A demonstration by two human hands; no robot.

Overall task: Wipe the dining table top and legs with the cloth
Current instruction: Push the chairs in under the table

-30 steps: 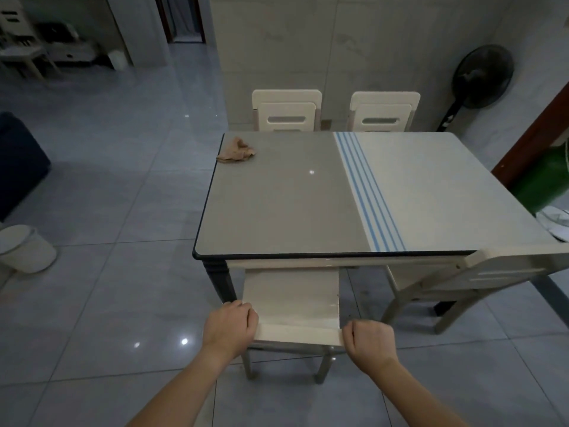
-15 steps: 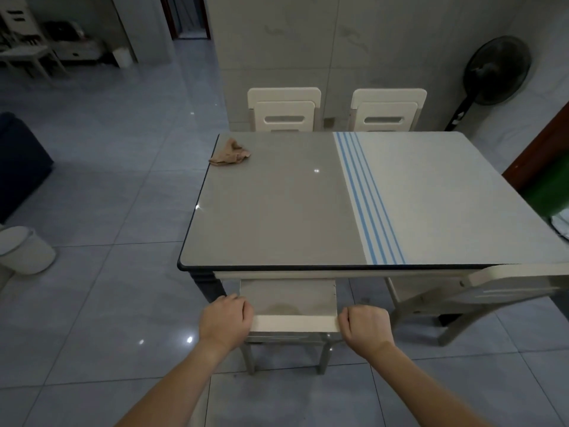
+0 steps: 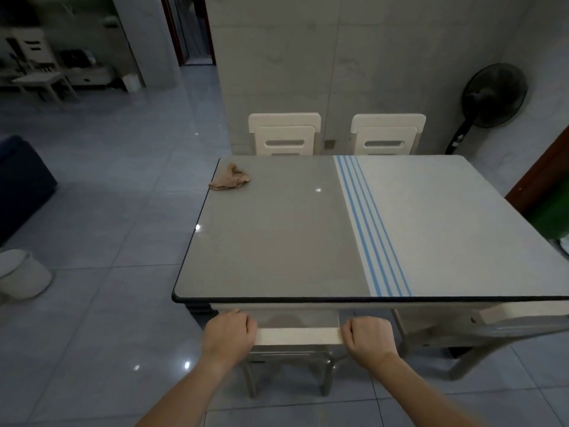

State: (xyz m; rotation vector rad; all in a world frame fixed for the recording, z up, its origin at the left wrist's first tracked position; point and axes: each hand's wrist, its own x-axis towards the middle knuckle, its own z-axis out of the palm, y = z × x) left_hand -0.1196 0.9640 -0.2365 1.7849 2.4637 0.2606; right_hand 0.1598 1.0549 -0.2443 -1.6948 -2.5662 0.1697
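The dining table [image 3: 277, 241] has a grey left half, a white right half and blue stripes between them. A crumpled tan cloth [image 3: 230, 181] lies on its far left corner. A dark table leg [image 3: 198, 312] shows under the near left corner. My left hand [image 3: 229, 335] and my right hand [image 3: 368, 337] each grip an end of the back rail of a cream chair [image 3: 297, 335], whose seat is mostly tucked under the table's near edge.
Two cream chairs [image 3: 284, 135] stand at the table's far side by the wall, and another chair [image 3: 462, 331] is at the near right. A black standing fan [image 3: 492, 95] is at the back right. A white bucket [image 3: 21, 277] sits on the tiled floor at left.
Both hands have pushed the near chair forward, so its seat has slid further under the table. The view has come closer to the table.
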